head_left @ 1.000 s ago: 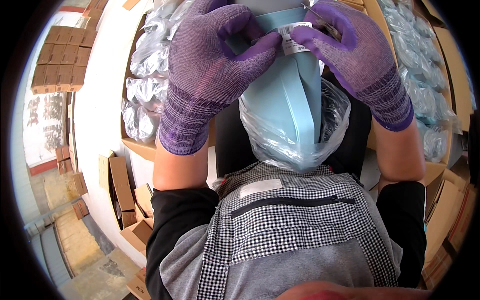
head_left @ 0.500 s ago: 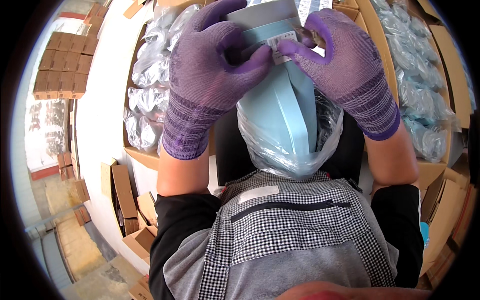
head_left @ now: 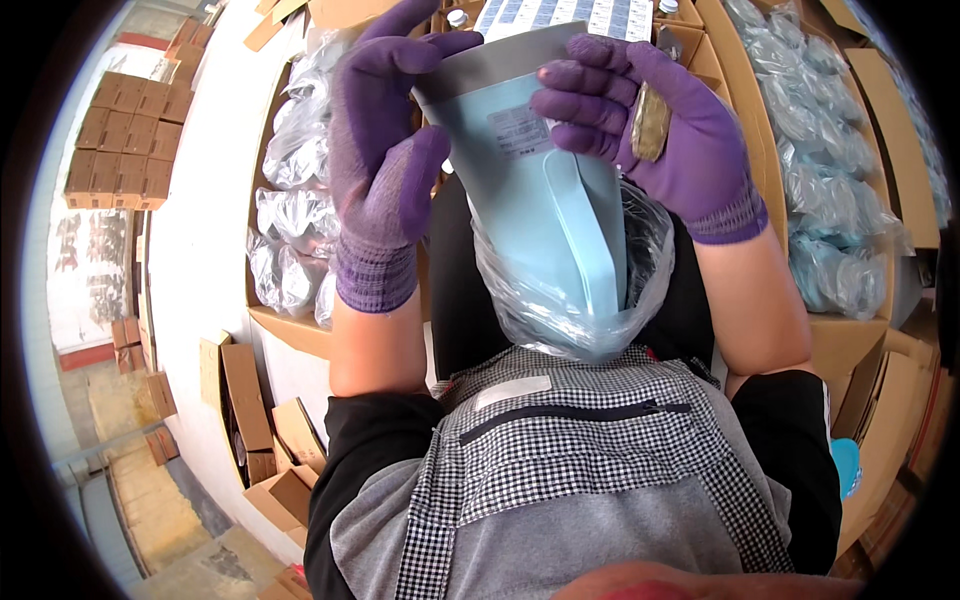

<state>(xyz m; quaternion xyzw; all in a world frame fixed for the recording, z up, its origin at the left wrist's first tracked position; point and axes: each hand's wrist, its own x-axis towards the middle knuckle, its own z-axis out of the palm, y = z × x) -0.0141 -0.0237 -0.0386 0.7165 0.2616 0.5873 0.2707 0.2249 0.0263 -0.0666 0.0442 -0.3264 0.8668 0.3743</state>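
A light blue pitcher (head_left: 510, 190) with a grey rim and a long handle rests between my knees. Its lower part sits in a clear plastic bag (head_left: 650, 260). A printed white label (head_left: 520, 132) is stuck near the rim. My left hand (head_left: 385, 150), in a purple glove, is open beside the rim, fingers and thumb apart; whether it touches the pitcher I cannot tell. Palm up, my gloved right hand (head_left: 660, 130) has its fingers over the rim's right side. A small brownish, flat, elongated piece (head_left: 650, 122) is held against its palm; its exact kind is unclear.
Cartons of bagged items stand on the left (head_left: 300, 190) and right (head_left: 830, 190). Ahead are a sheet of printed labels (head_left: 570, 14) and white-capped bottles (head_left: 457, 18). Opened cardboard boxes (head_left: 285, 490) lie at lower left, and stacked brown boxes (head_left: 125, 135) stand far left.
My hands have drawn apart from the label, uncovering it. The left opened and moved left; the right turned palm up, showing the brownish piece. The pitcher's rim has tilted.
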